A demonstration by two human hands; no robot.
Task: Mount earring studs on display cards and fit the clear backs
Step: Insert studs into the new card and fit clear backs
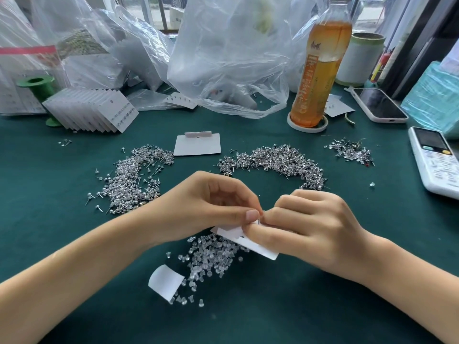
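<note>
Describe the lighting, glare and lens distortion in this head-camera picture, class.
Head view: soft daylight from the windows behind, faint shadows under both hands; glare whitens the plastic bags; wide-angle bending tilts the bottle and the white phone at the edge; the stud piles stay fairly sharp.

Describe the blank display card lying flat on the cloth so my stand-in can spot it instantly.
Start at the tall orange drink bottle at the back right, then look left and nearer along the green cloth. The blank card lies flat between the two big stud piles. Unlike the fanned stack of cards, it lies alone, with a folded tab on top.
</note>
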